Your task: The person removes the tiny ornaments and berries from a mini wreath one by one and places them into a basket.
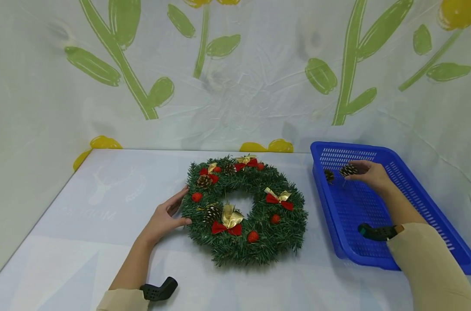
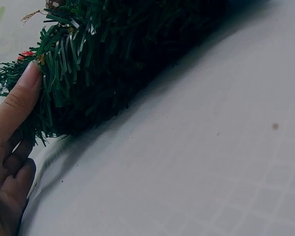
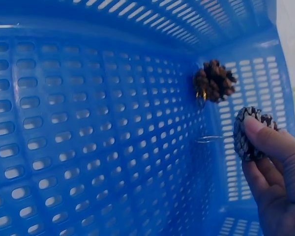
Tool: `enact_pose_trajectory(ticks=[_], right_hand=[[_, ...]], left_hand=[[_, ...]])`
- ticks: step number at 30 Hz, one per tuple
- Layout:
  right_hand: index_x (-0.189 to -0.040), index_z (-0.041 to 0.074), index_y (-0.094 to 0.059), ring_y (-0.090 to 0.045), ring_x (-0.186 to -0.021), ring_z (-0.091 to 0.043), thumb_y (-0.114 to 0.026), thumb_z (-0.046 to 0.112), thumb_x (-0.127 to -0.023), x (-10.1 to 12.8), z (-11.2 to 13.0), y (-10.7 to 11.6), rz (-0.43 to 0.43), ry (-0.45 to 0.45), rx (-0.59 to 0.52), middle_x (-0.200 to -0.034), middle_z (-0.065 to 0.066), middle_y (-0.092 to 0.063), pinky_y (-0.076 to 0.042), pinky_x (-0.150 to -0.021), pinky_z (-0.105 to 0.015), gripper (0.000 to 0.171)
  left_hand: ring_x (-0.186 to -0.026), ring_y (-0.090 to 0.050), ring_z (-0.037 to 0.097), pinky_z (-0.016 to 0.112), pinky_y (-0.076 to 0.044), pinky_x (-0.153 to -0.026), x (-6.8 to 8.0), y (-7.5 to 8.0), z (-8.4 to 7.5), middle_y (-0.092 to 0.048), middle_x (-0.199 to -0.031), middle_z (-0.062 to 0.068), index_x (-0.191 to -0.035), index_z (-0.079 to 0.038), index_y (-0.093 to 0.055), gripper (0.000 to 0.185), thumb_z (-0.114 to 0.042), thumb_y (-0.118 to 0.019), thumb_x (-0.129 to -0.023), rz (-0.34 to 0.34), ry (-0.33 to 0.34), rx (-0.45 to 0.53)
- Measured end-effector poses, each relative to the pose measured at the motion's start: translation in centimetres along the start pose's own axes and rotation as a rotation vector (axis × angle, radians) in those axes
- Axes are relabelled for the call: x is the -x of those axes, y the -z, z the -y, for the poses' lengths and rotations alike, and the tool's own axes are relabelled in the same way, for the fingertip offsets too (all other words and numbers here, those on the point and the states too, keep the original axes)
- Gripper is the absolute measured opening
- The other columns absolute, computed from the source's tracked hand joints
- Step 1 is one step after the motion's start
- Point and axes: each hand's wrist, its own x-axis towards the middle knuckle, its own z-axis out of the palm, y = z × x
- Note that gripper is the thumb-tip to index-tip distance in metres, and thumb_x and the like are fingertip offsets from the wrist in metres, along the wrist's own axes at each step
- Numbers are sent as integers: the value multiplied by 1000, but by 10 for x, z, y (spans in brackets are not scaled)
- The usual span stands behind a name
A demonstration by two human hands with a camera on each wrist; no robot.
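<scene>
A green wreath lies on the table, decorated with red bows, gold leaves, red berries and pine cones. At its left edge is my left hand, holding the rim with the thumb on the needles and the other fingers partly hidden. Inside the blue basket, my right hand pinches a white-tipped pine cone between thumb and fingers. A thin wire loop sticks out from this cone. A brown pine cone with a gold wire lies close by in the basket's corner.
The blue perforated basket stands on the right side of the white table. Behind the table hangs a pale sheet printed with green stems and yellow flowers. The basket's raised walls surround my right hand.
</scene>
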Motion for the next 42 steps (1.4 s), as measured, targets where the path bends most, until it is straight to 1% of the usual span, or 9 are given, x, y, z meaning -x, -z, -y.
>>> enact_pose_trajectory(ticks=[3, 9, 16, 20, 29, 35, 37, 39, 42], right_hand=[[-141, -10, -35, -35, -127, -50, -72, 25, -85, 0, -6, 0, 15, -23, 17, -140, -36, -36, -34, -101, -63, 75], [-138, -12, -37, -39, -124, -49, -73, 24, -84, -3, -15, -5, 18, -15, 21, -136, -37, -40, -37, -100, -62, 74], [-135, -12, -41, -42, -119, -51, -72, 22, -84, -7, -20, -13, -19, 10, 120, -132, -38, -42, -42, -94, -62, 68], [-135, -12, -40, -43, -119, -51, -73, 24, -84, -11, -22, -17, -29, 14, 145, -132, -38, -42, -43, -93, -61, 70], [-139, -12, -35, -39, -124, -51, -72, 26, -85, -10, -19, -16, -8, -9, 89, -137, -37, -38, -39, -97, -62, 75], [-140, -12, -34, -37, -127, -48, -68, 25, -88, -6, -9, -14, -10, -7, 8, -139, -35, -37, -36, -102, -61, 72], [-139, -11, -36, -47, -122, -40, -67, 25, -89, -5, -5, -12, -23, -3, -19, -139, -34, -40, -36, -102, -60, 70], [-139, -9, -39, -57, -110, -20, -67, 28, -89, -4, -1, -11, -44, -4, -44, -137, -29, -45, -36, -103, -59, 68], [-136, -7, -44, -53, -90, 9, -69, 32, -87, -4, 5, -6, -81, 0, -93, -122, -5, -61, -38, -103, -55, 67]], left_hand=[[-141, -22, 32, 3, -28, -102, 0, 0, 0, -23, -156, 6, -148, -17, -35, 84, -10, -79, -76, 0, -3, -2], [-142, -22, 31, 3, -28, -102, -1, 0, 1, -23, -156, 6, -148, -17, -35, 85, -11, -79, -76, -3, -1, -4], [-142, -21, 31, 3, -28, -102, -1, 1, 3, -23, -156, 6, -148, -17, -35, 85, -10, -79, -76, 3, -1, 5], [-142, -22, 31, 3, -28, -102, -1, 1, 3, -23, -156, 5, -148, -18, -35, 84, -10, -79, -76, 1, 1, 3], [-142, -22, 31, 3, -28, -102, 0, 0, 3, -23, -156, 5, -148, -18, -35, 85, -10, -79, -76, -6, 0, -2], [-142, -22, 32, 3, -28, -102, 0, 0, 1, -23, -156, 6, -148, -17, -35, 85, -10, -79, -75, -5, -6, 3], [-141, -22, 32, 3, -28, -102, 0, 0, 0, -24, -156, 6, -148, -17, -35, 86, -10, -79, -75, -7, -7, 2], [-141, -22, 32, 3, -28, -102, 0, 0, 0, -24, -156, 6, -148, -17, -35, 86, -10, -80, -75, -8, -5, 2], [-141, -22, 32, 3, -28, -102, 0, 0, 0, -24, -156, 6, -148, -17, -35, 85, -11, -80, -75, -9, -1, -4]])
